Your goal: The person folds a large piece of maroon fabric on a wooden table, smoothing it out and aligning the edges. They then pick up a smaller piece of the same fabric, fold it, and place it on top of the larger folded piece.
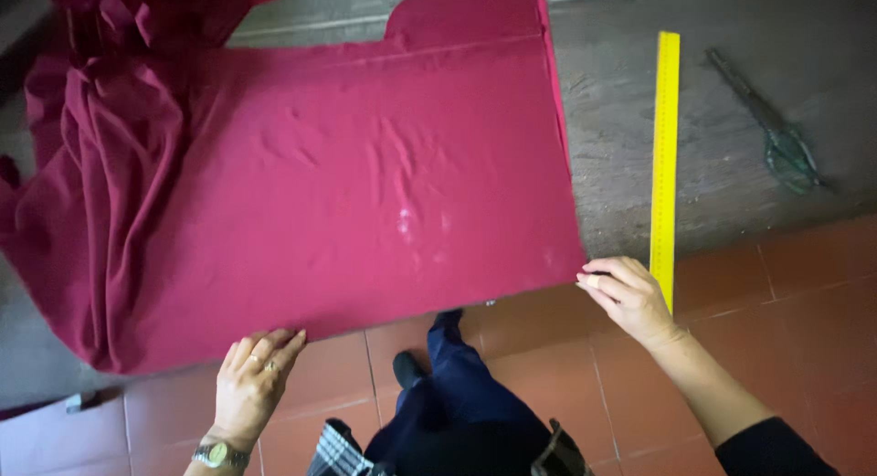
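Looking straight down, a broad sheet of crimson fabric lies across the grey, rough tabletop, smooth and matte over most of its width with a few shallow ripples and pale chalky smudges near the middle. Its right edge runs straight and clean, its near edge hangs level with the front of the tabletop, and at the far left it bunches into deep, soft folds. At the top there is a curved cut-out in the cloth. The left hand, with a ring and a metal wristwatch, lies flat with fingers together against the near edge of the fabric, grip spread rather than clenched. The right hand sits at the near right corner of the cloth, fingertips drawn together on that corner; whether it truly pinches the cloth I cannot tell. Just beside that hand a long yellow ruler lies flat, running away from the viewer. Well apart to the right rest dark scissors with greenish handles. Below, terracotta floor tiles show.
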